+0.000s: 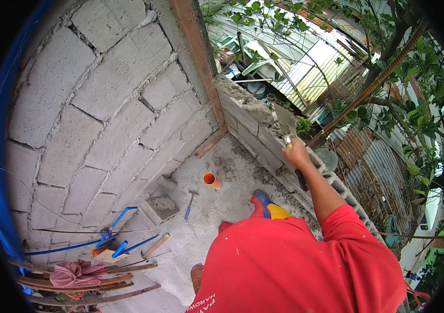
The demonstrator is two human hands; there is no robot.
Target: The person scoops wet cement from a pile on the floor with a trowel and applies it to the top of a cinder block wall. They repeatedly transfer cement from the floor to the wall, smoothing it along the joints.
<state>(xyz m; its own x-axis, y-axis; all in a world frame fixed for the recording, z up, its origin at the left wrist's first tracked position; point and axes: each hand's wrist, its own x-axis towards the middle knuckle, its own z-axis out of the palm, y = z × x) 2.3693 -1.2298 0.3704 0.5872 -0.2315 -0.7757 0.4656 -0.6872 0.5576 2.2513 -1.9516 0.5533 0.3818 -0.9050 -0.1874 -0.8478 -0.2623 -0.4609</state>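
Note:
My right hand (pixel 297 155) is closed round the handle of a trowel (pixel 284 121), over the top of a low hollow-block wall (pixel 256 136). The trowel's grey blade lies against wet-looking mortar (pixel 248 100) spread along the wall's top. Bare block cavities (pixel 336 184) show further along the wall, beside my right forearm. Low at my left side, my left hand (pixel 197 275) is partly hidden by my red shirt; its fingers do not show clearly. A boot (pixel 269 207) in blue, red and yellow stands on the concrete floor.
An orange pipe (pixel 211 180) stands up from the floor, near a hammer (pixel 189 205) and a loose block (pixel 159 208). Blue pipes (pixel 136 244), wooden strips (pixel 97 299) and a pink cloth (pixel 76 273) lie left. A tall block wall (pixel 112 109) rises left; a rusty bar (pixel 373 86) slants right.

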